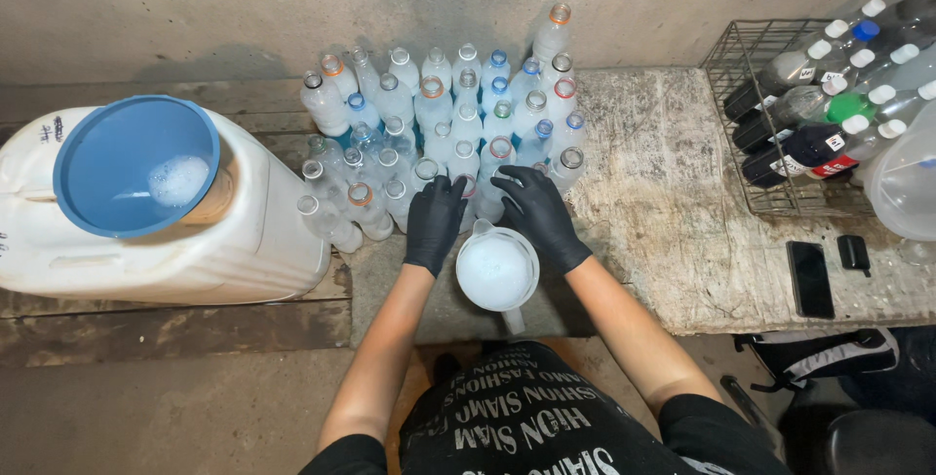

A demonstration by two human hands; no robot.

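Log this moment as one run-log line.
left hand: gloved, on bottle tops | right hand: gloved, on a bottle | jug: white liquid, below hands | bottles: uncapped, clustered

Red-and-white labelled dark bottles (804, 148) lie in wire basket (726, 95), right.

Gloved hands (434, 221) (538, 212) touch clear bottles (458, 134) (jug (496, 271) below).
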